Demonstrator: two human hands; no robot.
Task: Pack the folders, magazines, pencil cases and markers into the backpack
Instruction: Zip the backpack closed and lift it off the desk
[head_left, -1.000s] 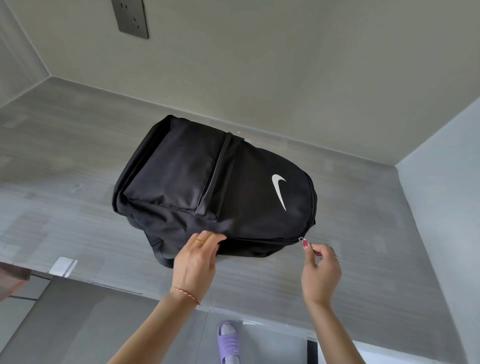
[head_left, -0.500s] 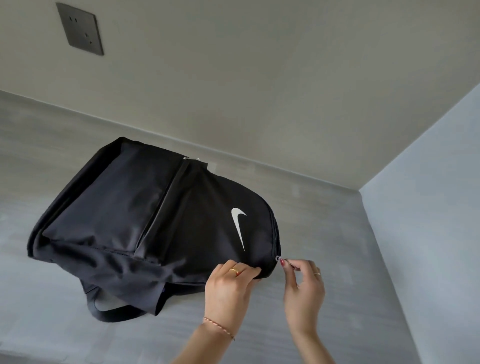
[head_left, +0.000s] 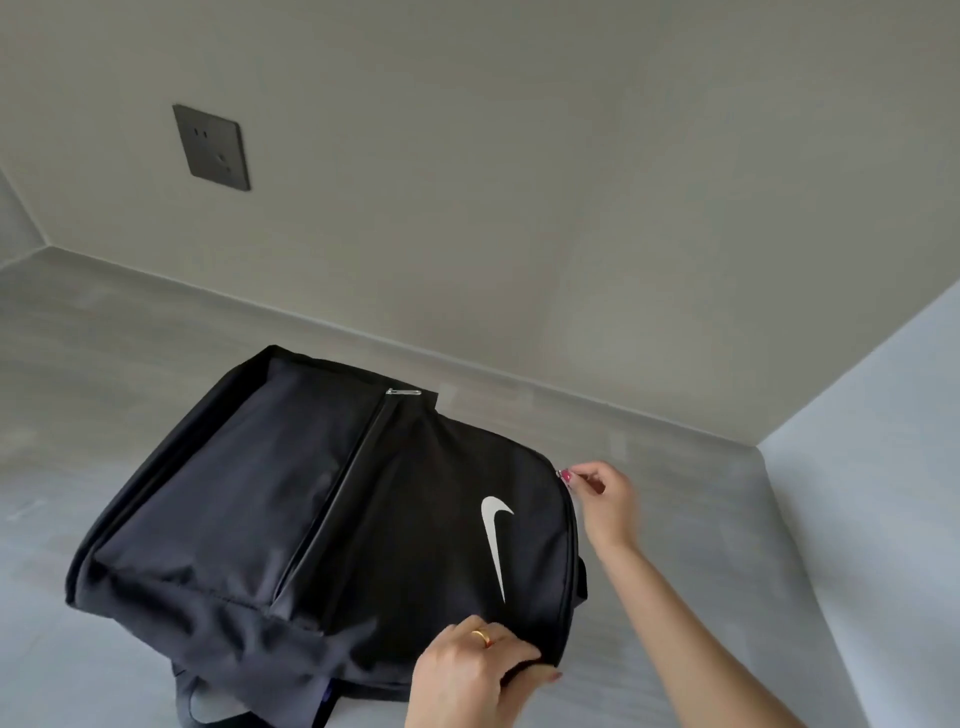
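Both hands grip backpack (head_left: 322, 519): right (head_left: 597, 493) pinching zipper pull, apparently further round; left (head_left: 478, 670) clutching fabric.

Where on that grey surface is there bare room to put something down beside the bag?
Bare surface lies left of the backpack and beyond it to the wall; more lies right of the right hand. The near edge by the left hand is crowded.
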